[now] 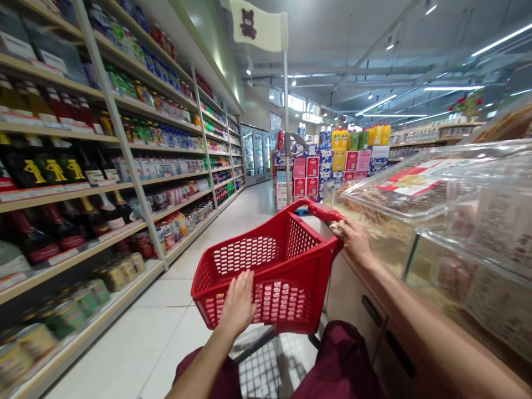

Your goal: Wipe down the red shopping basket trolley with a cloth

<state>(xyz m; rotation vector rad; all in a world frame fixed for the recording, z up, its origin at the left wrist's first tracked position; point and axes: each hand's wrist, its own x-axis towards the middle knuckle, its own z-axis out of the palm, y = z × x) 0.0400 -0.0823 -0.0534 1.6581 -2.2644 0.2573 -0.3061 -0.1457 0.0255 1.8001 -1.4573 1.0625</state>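
A red plastic shopping cart [266, 288] with perforated sides stands in front of me, turned sideways. My left hand [239, 302] lies against its near side rim, fingers stretched out together. At the cart's right end, my right hand [355, 239] is closed on the red handle [324, 212]. By the right fingertips is a small pale crumpled thing, too unclear to name. The cart's basket shows nothing inside. A pale flag [260, 25] with a brown bear tops a thin pole [286, 111] rising behind the cart's rim.
Drink shelves [170, 147] run along the left. Close on the right is a wooden counter [353, 299] with clear plastic covers [407, 183] over goods. Stacked boxes and juice bottles [341, 138] stand ahead; glass-door fridges [253, 152] are farther back. Pale tiles [166, 316] cover the floor.
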